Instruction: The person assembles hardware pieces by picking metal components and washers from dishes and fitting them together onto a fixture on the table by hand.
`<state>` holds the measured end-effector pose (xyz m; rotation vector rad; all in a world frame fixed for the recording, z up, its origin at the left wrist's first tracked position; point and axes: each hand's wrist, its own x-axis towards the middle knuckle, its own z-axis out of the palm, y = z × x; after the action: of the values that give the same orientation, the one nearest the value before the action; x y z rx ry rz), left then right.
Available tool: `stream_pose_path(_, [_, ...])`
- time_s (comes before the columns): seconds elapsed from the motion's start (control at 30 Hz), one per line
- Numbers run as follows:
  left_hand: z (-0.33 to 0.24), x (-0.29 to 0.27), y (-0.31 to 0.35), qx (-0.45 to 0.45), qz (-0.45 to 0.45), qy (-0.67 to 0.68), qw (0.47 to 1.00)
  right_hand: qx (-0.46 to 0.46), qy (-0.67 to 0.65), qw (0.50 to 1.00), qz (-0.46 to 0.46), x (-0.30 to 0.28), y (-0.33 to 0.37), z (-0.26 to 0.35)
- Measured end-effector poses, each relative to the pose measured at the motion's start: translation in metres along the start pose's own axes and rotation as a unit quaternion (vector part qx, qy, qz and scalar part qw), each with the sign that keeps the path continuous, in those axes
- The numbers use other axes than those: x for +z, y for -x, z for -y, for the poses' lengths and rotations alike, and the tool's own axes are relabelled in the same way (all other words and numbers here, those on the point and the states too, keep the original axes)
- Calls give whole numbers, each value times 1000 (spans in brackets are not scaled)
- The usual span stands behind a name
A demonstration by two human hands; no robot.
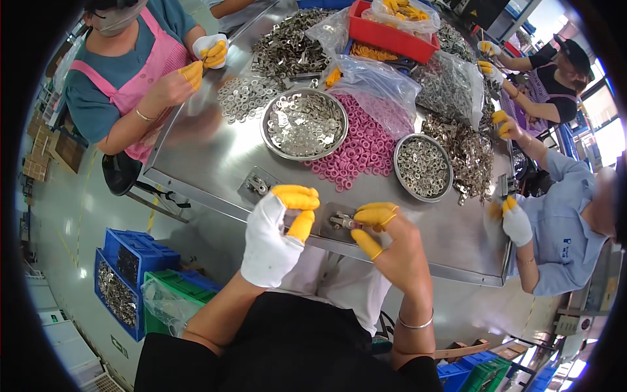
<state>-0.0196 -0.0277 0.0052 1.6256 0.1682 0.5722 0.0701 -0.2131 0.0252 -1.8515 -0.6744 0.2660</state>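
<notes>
My left hand [275,235], in a white glove with yellow finger covers, is curled closed near the table's front edge. Whatever its fingertips hold, if anything, is hidden. Bare except for yellow finger covers, my right hand [395,245] has thumb and fingers closed around the right end of a small metal fixture [339,221]. A small part at those fingertips is too tiny to name. The fixture rests on a shallow grey tray [326,230] between my hands. A second small fixture [258,185] sits beyond my left hand. Pink rings [353,147] lie heaped farther up the table.
Two round steel bowls, the left bowl [271,145] and right bowl [450,186], hold small metal parts. Loose metal pieces [294,46], plastic bags [450,85] and a red bin [392,40] stand behind. Co-workers sit at left and right. Blue crates [140,251] are on the floor.
</notes>
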Motion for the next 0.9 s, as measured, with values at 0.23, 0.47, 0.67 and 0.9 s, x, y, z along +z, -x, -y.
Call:
stream_pose_path(0.23, [20,-52,-30,100,-101,-424,894,-40,174,984,8,7,0,13])
stream_pose_path(0.47, [28,-51,-19,29,-102,-493,864,-25,163,986,27,3,-1,15])
stream_pose_path(0.67, [5,-39,-57,14,-13,-395,918,-42,175,984,17,4,-3,13])
stream_pose_path(0.9, [50,-16,-148,181,64,-471,861,-76,269,958,58,1,-9,23])
